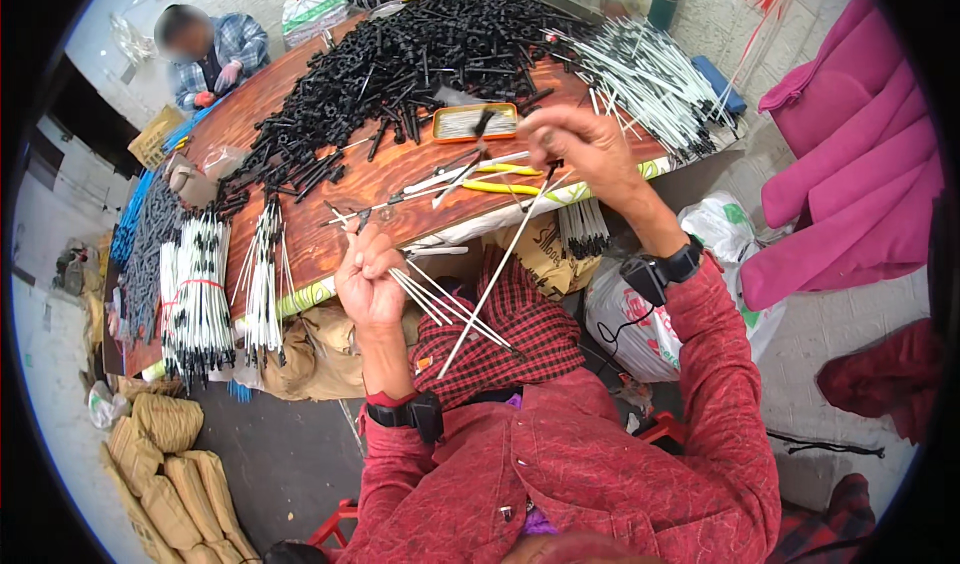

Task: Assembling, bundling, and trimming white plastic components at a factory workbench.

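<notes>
Two bundles of black-tipped white rods (197, 289) lie across the rim of the wooden table (310, 234) at left; mid-frame, the left hand (372, 274) closes around several thin white rods (420, 289); right of centre, the right hand (590, 154) grips one black-topped white rod (499, 265), slanting down leftward.

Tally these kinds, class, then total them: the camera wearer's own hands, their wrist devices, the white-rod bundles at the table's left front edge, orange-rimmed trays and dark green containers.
Wearer's hands: 2, left hand and right hand
Black wrist devices: 2
White-rod bundles: 2
Orange-rimmed tray: 1
Dark green container: 1
Total: 8
</notes>
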Tool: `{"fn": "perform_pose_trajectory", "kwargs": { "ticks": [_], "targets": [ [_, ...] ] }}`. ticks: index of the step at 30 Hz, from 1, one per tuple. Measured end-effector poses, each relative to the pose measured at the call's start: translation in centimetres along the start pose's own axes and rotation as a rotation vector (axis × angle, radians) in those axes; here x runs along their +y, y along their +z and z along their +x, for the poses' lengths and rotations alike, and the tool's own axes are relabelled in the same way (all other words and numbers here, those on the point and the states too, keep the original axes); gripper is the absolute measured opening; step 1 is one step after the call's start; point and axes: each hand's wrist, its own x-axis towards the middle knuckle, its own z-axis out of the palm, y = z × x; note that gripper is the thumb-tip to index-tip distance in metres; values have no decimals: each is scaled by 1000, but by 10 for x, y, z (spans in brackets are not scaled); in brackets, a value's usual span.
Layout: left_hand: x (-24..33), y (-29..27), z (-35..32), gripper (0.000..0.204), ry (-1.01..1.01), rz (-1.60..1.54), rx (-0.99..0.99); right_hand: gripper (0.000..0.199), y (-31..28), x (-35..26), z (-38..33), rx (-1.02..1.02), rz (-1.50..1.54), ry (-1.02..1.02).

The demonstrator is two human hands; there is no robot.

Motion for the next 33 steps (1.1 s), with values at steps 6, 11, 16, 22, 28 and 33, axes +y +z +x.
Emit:
{"fn": "perform_pose_trajectory", "kwargs": {
  "ticks": [6,11,16,22,28,33],
  "targets": [
    [13,-4,-9,13,17,332,-115,23,-30,-7,-2,286,161,-141],
    [-3,-3,-13,18,128,477,-100,24,-23,-8,-12,251,348,-169],
    [-20,7,-12,20,227,589,54,23,1,-14,-19,84,210,-98],
    [-6,2,-13,17,118,234,-33,22,8,-11,-31,64,224,-11],
    [6,3,-22,17,198,146,45,23,12,-5,-55,136,299,-50],
    [13,-4,-35,16,185,95,2,24,24,8,-81,232,651,-44]
  ]
}}
